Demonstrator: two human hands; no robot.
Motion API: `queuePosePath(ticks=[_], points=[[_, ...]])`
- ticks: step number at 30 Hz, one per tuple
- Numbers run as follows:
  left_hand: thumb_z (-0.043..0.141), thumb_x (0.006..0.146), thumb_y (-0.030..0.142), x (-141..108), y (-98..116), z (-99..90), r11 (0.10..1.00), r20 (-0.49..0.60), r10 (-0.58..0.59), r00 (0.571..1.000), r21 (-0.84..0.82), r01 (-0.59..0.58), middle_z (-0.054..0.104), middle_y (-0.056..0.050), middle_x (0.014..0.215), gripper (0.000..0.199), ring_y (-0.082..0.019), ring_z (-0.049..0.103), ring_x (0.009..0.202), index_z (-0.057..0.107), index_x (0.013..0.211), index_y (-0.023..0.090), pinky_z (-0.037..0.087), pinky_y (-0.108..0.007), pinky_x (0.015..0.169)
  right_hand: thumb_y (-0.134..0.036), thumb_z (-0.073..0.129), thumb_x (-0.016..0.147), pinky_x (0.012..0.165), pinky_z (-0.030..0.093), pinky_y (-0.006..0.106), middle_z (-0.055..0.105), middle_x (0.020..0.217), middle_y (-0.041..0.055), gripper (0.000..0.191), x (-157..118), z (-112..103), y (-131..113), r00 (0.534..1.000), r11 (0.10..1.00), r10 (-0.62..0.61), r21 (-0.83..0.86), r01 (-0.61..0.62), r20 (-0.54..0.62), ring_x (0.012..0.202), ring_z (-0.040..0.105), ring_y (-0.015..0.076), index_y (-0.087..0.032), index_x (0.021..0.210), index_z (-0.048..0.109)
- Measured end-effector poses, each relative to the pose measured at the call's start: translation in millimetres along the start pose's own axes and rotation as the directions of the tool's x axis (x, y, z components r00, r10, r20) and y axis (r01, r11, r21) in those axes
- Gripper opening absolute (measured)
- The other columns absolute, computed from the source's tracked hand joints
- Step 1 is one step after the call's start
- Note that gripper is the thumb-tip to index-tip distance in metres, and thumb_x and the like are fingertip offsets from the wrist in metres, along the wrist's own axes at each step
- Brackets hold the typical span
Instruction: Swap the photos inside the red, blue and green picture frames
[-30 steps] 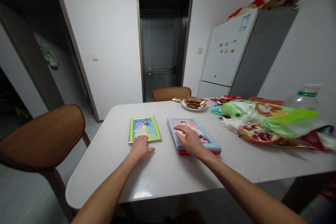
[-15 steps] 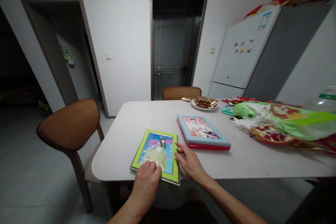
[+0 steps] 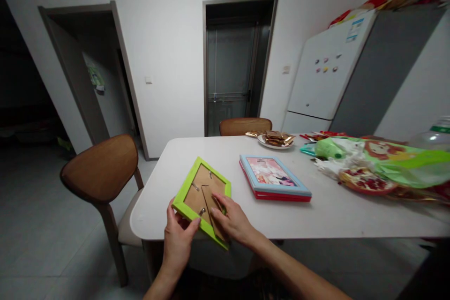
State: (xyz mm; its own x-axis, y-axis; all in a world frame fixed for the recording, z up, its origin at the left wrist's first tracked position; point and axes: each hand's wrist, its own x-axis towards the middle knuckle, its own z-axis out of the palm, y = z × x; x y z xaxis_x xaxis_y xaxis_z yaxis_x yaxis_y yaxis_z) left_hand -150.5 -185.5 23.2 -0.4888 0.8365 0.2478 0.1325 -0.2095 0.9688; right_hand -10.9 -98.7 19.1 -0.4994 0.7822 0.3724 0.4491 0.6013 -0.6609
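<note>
The left hand [image 3: 179, 239] curls around the near edge of a lime-green picture frame [image 3: 184, 201], held back-up at the near edge of the bench [image 3: 154, 206]. Its brown cardboard backing [image 3: 215, 187], metal clips [image 3: 195, 187] and fold-out strut [image 3: 210, 206] show. The right hand's [image 3: 232, 222] fingers lie along the strut, whether gripping I cannot tell. Just beyond sits a blue photo frame [image 3: 276, 192]; farther off, a plate of foil-wrapped snacks [image 3: 276, 139].
</note>
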Motion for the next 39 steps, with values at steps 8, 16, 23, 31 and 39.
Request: queuePosePath(ticks=[8, 16, 23, 31, 39], points=[[0.057, 0.067, 0.038, -9.4, -21.9, -19.1, 0.776, 0.048, 0.06, 0.997, 0.626, -0.077, 0.059, -0.012, 0.097, 0.044, -0.027, 0.054, 0.095, 0.045, 0.101, 0.013, 0.038, -0.044, 0.086, -0.025, 0.052, 0.067, 0.089, 0.032, 0.036, 0.05, 0.114, 0.0098, 0.044, -4.5, -2.8, 12.0, 0.989, 0.968, -0.102, -0.22, 0.123, 0.105, 0.103, 0.045, 0.0215, -0.02, 0.11, 0.052], [0.056, 0.069, 0.038, -17.1, -43.0, -23.0, 0.513, 0.213, 0.209, 0.954, 0.807, -0.293, 0.053, -0.016, 0.115, 0.053, -0.026, 0.045, 0.11, 0.042, 0.113, 0.012, 0.026, -0.047, 0.097, -0.026, 0.053, 0.068, 0.08, 0.033, 0.032, 0.055, 0.095, 0.0059, 0.034, -1.9, -9.3, 14.5, 0.964, 0.931, -0.155, -0.293, 0.216, 0.217, 0.091, 0.048, 0.0196, -0.025, 0.102, 0.058], [0.062, 0.065, 0.023, -3.1, -30.2, -19.4, 0.583, 0.442, 0.197, 0.875, 0.665, -0.467, 0.049, -0.012, 0.12, 0.031, -0.023, 0.04, 0.115, 0.056, 0.095, 0.017, 0.032, -0.042, 0.096, -0.031, 0.057, 0.068, 0.083, 0.033, 0.033, 0.05, 0.111, 0.0086, 0.027, 10.4, -12.6, 13.4, 0.896, 0.914, -0.267, -0.203, 0.352, 0.354, 0.101, 0.045, 0.0216, -0.024, 0.093, 0.064], [0.062, 0.065, 0.022, 1.9, -21.6, -16.0, 0.63, 0.5, 0.1, 0.86, 0.638, -0.444, 0.055, -0.008, 0.113, 0.027, -0.021, 0.043, 0.112, 0.056, 0.091, 0.019, 0.037, -0.037, 0.093, -0.024, 0.053, 0.071, 0.078, 0.035, 0.031, 0.058, 0.093, 0.0054, 0.016, 15.9, 4.6, 7.3, 0.933, 0.928, -0.254, -0.208, 0.31, 0.255, 0.088, 0.049, 0.0171, -0.021, 0.079, 0.066], [0.062, 0.065, 0.021, -1.4, -19.5, -12.2, 0.613, 0.479, 0.115, 0.87, 0.655, -0.442, 0.057, -0.01, 0.107, 0.029, -0.021, 0.045, 0.11, 0.053, 0.093, 0.017, 0.039, -0.034, 0.091, -0.029, 0.047, 0.075, 0.074, 0.034, 0.03, 0.059, 0.081, 0.0072, 0.021, 42.5, 35.5, -7.9, 0.984, 0.9, -0.067, -0.417, 0.13, 0.163, 0.083, 0.049, 0.0188, -0.02, 0.079, 0.066]])
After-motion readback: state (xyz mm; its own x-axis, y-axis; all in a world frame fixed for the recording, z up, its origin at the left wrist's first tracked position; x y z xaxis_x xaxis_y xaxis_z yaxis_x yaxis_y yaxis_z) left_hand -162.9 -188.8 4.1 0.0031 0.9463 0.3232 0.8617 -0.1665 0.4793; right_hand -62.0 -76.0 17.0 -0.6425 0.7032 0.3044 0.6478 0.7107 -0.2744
